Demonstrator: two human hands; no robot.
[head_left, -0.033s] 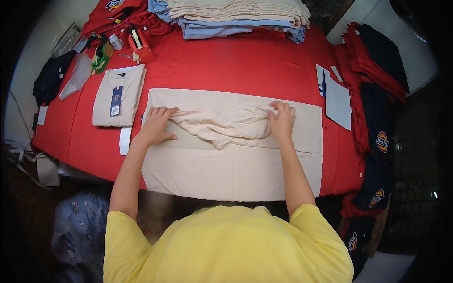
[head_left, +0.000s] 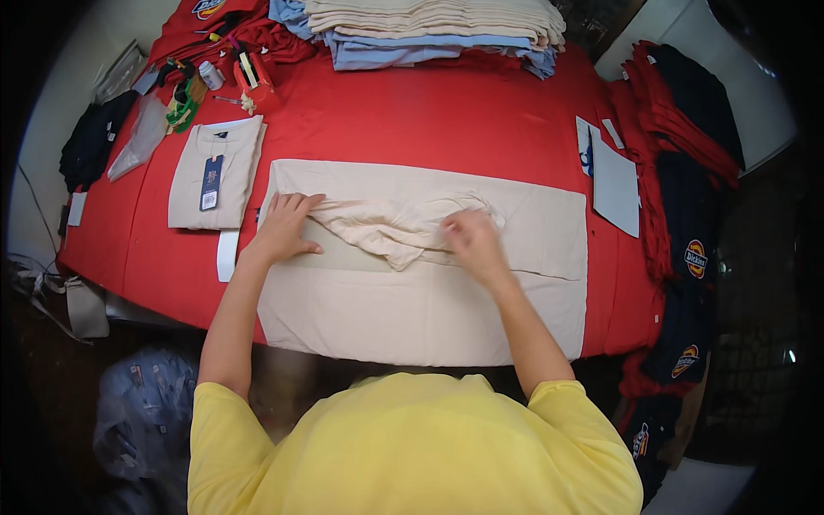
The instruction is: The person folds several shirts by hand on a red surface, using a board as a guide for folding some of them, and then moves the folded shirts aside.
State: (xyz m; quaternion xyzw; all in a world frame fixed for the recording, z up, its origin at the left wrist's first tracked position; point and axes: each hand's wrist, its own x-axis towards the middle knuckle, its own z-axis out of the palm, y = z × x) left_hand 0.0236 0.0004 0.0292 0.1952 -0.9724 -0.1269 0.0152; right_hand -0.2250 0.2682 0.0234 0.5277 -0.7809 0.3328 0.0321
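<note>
A cream garment lies spread wide across the table in front of me. Part of its cloth is folded over and bunched into creases along the middle. My left hand rests on the left end of this fold, open, with fingers spread and thumb apart. Over the right part of the bunched cloth is my right hand, its fingers curled together and slightly blurred. What they hold, if anything, is hidden. A greenish-beige flat piece shows beneath the fold beside my left hand.
Left of the garment lies a folded cream T-shirt with a dark hang tag. Stacked cream and blue garments stand at the far edge. A red tape dispenser sits far left. White cards and dark garments are rightward.
My right hand has moved left and slightly nearer to me, from the right end of the fold onto the bunched cloth, its fingers now curled. My left hand has stayed in place.
</note>
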